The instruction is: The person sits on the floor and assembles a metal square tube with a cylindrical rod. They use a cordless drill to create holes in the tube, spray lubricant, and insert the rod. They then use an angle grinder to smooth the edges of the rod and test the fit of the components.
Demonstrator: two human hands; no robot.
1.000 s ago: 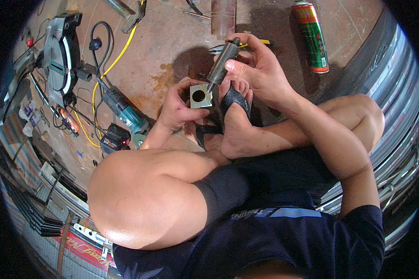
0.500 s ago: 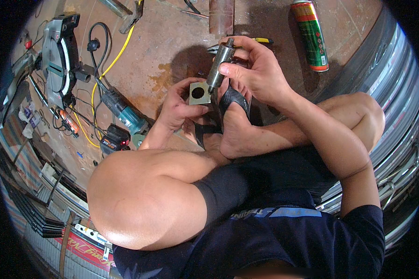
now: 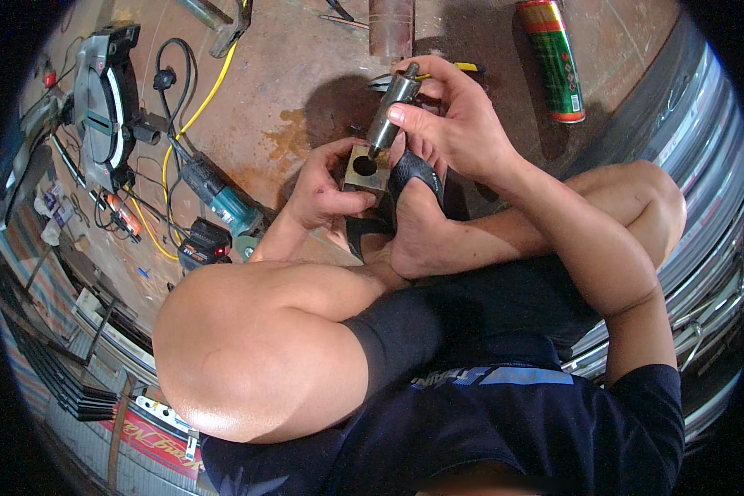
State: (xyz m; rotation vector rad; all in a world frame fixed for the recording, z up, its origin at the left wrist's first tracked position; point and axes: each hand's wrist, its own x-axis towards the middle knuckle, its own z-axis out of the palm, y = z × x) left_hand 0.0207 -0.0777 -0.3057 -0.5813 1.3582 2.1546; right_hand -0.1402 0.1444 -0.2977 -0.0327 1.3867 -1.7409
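My left hand (image 3: 329,183) is closed on a square metal block (image 3: 378,176) with a round dark hole in its face. Between the fingers and thumb of my right hand (image 3: 450,116) is a stepped steel shaft (image 3: 393,109), a thick cylinder with a thinner stub at each end. The shaft is tilted, and its lower stub is at the block's upper right edge, beside the hole; whether they touch I cannot tell. My foot in a black sandal (image 3: 413,178) is just right of the block. Behind the right fingers lie yellow-handled pliers (image 3: 465,67), partly hidden.
A teal angle grinder (image 3: 227,202) and a battery pack (image 3: 207,242) lie to the left, near a yellow cable (image 3: 221,78). Further left stands a cut-off saw (image 3: 107,107). A spray can (image 3: 554,66) lies far right, a rusty pipe (image 3: 391,29) and a hammer (image 3: 227,37) beyond my hands.
The block has moved right and tilted in my left hand. The shaft's lower stub is now nearer the hole. My right hand has shifted slightly.
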